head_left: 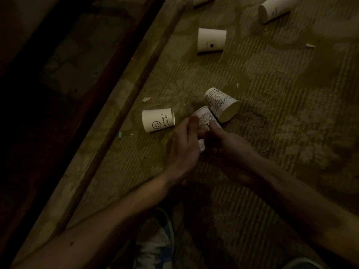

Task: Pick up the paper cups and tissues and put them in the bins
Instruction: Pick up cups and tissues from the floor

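Early going: counted five cups loose on the carpet [272, 133] – smiley cup [158, 122], far doodle cup [221, 103], dotted cup [211, 40], top-right cup [275, 8], top-edge cup [203, 0]. No bins in shot. Caught both hands at the near doodle cup [205, 117]: left hand [184, 146] grip curled, thumb on its wall; right hand [229, 148] grip curled, finger on its side. Crumpled tissue [202, 146] betw. palms – couldn't tell whose pinch.

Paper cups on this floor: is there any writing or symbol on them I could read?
"BE OK." beside a smiley face: white smiley paper cup; its other line is too blurred.
Print too small to read: nearer doodle-printed paper cup.
Likewise unreadable: farther doodle-printed paper cup.
No words: plain white paper cup with a black dot.
Dark mark, unreadable: far white paper cup.
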Demonstrator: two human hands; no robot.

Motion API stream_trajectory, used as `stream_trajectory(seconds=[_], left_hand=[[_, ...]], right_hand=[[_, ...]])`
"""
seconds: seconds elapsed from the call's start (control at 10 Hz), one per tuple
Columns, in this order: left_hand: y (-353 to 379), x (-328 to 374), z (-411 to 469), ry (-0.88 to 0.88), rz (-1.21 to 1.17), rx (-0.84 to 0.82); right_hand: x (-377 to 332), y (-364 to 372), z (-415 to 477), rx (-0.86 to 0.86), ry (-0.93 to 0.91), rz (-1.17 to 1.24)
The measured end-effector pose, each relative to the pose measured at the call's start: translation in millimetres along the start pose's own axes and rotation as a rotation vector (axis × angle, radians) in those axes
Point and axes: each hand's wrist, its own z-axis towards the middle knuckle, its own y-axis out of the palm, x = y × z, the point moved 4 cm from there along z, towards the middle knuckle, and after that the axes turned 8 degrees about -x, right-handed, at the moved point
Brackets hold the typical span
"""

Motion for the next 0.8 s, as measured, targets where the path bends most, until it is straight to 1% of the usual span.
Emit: stream_trajectory(seconds=[0.1,0.2,0.3,0.4,0.5,0.6,0.7,0.8], left_hand=[[-9,-14,7,0.080,0.108,0.035],[-17,-35,19,0.088,0.188,0.090],[-23,-54,34,0.045,0.100,0.031],[-16,-61,45,0.001,0.069,-0.115],[-11,-60,57,0.006,0.193,-0.169],[-7,-58,62,-0.031,0.276,-0.174],[-10,-45,57,0.059,0.401,-0.295],[-16,-16,51,0.158,0.487,-0.461]], right_hand=[[-5,-11,3,0.035,0.005,-0.083],[-20,-32,6,0.249,-0.147,-0.300],[-29,-47,13,0.404,-0.268,-0.700],[-23,-53,25,0.414,-0.267,-1.016],[-14,-52,33,0.365,-0.222,-1.034],[-9,-50,37,0.386,-0.232,-1.034],[-7,-48,32,0.369,-0.207,-0.989],[-14,-46,16,0.283,-0.158,-0.955]])
